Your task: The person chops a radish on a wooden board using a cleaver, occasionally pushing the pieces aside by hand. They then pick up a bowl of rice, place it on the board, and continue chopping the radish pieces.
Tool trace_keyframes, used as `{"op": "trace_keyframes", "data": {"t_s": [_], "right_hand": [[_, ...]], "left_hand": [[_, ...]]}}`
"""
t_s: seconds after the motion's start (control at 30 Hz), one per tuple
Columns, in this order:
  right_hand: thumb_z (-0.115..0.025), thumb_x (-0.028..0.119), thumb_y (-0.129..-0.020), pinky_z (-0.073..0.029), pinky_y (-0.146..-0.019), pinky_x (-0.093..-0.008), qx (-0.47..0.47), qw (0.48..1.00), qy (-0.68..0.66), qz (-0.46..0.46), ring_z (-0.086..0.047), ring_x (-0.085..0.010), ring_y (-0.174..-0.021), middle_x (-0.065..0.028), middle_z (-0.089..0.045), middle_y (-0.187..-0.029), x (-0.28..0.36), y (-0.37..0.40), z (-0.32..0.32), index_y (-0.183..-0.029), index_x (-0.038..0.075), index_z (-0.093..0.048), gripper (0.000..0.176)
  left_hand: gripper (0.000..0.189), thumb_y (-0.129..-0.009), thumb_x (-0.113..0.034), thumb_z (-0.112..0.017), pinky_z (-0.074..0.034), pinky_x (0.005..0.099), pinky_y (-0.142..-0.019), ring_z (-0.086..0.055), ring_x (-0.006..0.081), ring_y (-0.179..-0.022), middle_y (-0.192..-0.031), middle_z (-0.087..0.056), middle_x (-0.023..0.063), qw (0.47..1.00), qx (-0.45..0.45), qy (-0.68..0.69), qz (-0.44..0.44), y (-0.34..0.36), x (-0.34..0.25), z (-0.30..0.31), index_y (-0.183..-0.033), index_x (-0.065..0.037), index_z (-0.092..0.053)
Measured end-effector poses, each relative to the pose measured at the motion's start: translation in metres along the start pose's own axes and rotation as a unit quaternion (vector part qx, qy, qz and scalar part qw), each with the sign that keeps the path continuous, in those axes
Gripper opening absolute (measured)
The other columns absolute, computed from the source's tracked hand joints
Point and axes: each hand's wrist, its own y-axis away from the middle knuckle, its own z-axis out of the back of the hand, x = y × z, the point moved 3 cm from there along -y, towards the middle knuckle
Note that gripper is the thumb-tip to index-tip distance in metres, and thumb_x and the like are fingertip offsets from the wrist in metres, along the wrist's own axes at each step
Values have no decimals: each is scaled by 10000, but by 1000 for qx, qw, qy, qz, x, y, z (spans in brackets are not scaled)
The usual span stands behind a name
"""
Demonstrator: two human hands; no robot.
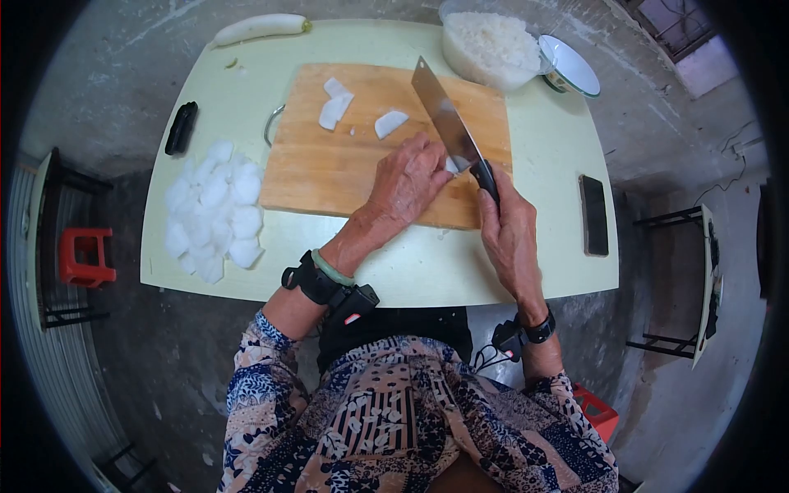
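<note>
My right hand [508,223] is wrapped round the black handle of a cleaver [448,115], whose broad blade points up and to the left over the wooden cutting board [308,177]. Beside the blade, my left hand [404,181] has its fingers bent together on a small white radish piece [454,165], mostly hidden by the fingers and the blade. Farther back on the board lie a white slice [391,124] and overlapping slices [333,112]. A heap of white slices [215,205] rests on the table left of the board.
A whole white radish [261,29] lies at the table's back left. Shredded white pieces fill a clear bowl [493,49], beside an enamel bowl [569,67]. A black object [182,128] is at the left, a phone [593,215] at the right. The pale table [394,283] has a front edge near my body.
</note>
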Motion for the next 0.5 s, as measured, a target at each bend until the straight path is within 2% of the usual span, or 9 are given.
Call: {"op": "trace_keyframes", "data": {"t_s": [0.03,0.07,0.13,0.23,0.33,0.4,0.5], "right_hand": [[-547,57,-1031,-526,-754,-390,-15,1000,-9,-4,-662,-296,-777,-216,-686,-950,1,-1,2,-1367,13,-576,341],[-547,57,-1031,-526,-754,-390,-14,1000,-8,-2,-662,-296,-777,-216,-686,-950,5,-1,6,-1367,13,-576,341],[-541,35,-1009,-536,-827,-473,-9,998,-37,-45,-675,-471,-957,-277,-690,-1075,15,1,15,-1370,22,-556,361],[-540,34,-1009,-535,-834,-487,-40,998,-47,5,-675,-473,-972,-281,-686,-1101,19,4,13,-1378,23,-549,369],[-542,32,-1007,-533,-832,-504,20,999,-12,-23,-674,-474,-981,-282,-682,-1117,5,-1,-6,-1379,27,-546,372],[-545,32,-1005,-531,-828,-518,24,999,-21,-30,-671,-476,-985,-285,-675,-1129,5,-1,-8,-1380,32,-544,375],[-541,31,-1005,-530,-822,-512,-2,1000,-5,12,-666,-483,-979,-287,-676,-1110,5,0,-10,-1380,30,-541,376]], "left_hand": [[204,-834,-113,-791,-524,460,-708,-647,348,-841,-886,-594,125,1000,-6,-6,-7,0,0,0,-889,-23,-616],[204,-834,-113,-791,-524,460,-708,-647,348,-841,-886,-594,125,1000,-8,-6,-7,0,2,-1,-889,-23,-616],[205,-830,-114,-794,-523,460,-705,-647,347,-842,-882,-595,124,1000,-4,4,-5,0,2,-1,-888,-26,-618],[207,-826,-111,-796,-523,456,-710,-651,338,-846,-879,-598,120,1000,-15,-17,-11,1,2,-2,-897,-28,-620],[201,-829,-112,-795,-524,454,-708,-653,332,-836,-882,-600,116,1000,-2,4,5,1,2,-3,-904,-34,-625],[198,-829,-111,-795,-524,454,-705,-654,331,-830,-883,-602,114,1000,-7,7,5,0,3,-3,-905,-36,-628],[195,-830,-109,-795,-526,453,-703,-657,329,-825,-885,-605,112,1000,-10,6,1,1,4,-2,-905,-38,-629]]}}
